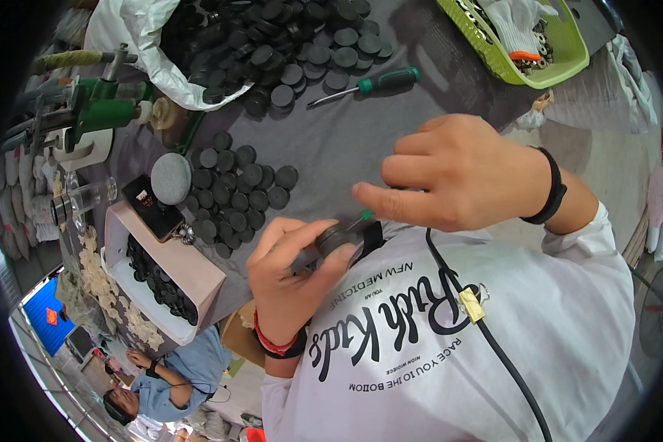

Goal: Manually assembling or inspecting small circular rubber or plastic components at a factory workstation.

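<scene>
My left hand (291, 261) pinches a black round disc (334, 240) between thumb and fingers, close to my body. Just to its right, my right hand (449, 173) is curled into a fist. A green tool (365, 216) shows below the right thumb, its tip beside the disc; the fist hides most of it, so its kind is unclear. Left of my hands, a loose group of black discs (239, 199) lies on the grey-covered table (331, 155). Beyond them is a green-and-black-handled screwdriver (387, 80).
A larger heap of discs (272, 44) spills from a white sack (136, 44). A green basket (504, 62) holds metal parts and a glove. At left stand a green machine (99, 110), a round grey object (171, 178) and a box of black parts (210, 283). Another person (177, 379) sits lower left.
</scene>
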The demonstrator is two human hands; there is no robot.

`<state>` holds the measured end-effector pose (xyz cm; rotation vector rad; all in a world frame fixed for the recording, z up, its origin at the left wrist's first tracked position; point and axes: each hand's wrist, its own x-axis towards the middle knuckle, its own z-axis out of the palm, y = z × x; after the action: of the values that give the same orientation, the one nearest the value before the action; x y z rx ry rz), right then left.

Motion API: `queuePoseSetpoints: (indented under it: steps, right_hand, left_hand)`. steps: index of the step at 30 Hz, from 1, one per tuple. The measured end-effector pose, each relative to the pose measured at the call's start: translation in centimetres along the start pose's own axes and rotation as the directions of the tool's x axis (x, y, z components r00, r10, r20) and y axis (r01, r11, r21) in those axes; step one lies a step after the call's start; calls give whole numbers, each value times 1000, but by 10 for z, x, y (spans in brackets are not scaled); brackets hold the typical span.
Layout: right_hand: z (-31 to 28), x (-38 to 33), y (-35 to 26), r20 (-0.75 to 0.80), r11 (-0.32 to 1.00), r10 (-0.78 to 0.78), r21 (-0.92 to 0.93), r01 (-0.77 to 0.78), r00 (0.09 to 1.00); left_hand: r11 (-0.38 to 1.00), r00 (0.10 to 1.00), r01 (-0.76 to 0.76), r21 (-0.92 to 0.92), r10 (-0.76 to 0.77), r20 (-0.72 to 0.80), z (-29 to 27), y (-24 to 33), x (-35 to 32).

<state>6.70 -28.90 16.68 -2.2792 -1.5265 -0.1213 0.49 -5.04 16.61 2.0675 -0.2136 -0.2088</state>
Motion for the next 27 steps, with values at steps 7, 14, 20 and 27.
queuePoseSetpoints:
  steps: [7,14,20,27]
  right_hand:
    - [9,3,-1,-123,1000,-8,-4,7,992]
    - [4,5,-1,-101,999,-25,26,28,995]
    - [5,3,0,-87,999,-19,41,22,996]
    - [4,3,1,-89,999,-45,23,48,995]
  left_hand:
    - [997,999,-41,61,40,19,-3,1,-1]
    - [1000,999,-26,-6,26,30,-1,0,0]
    - [1000,998,16,-19,-14,58,-2,2,-1]
    - [998,999,-1,-58,3,40,-1,2,-5]
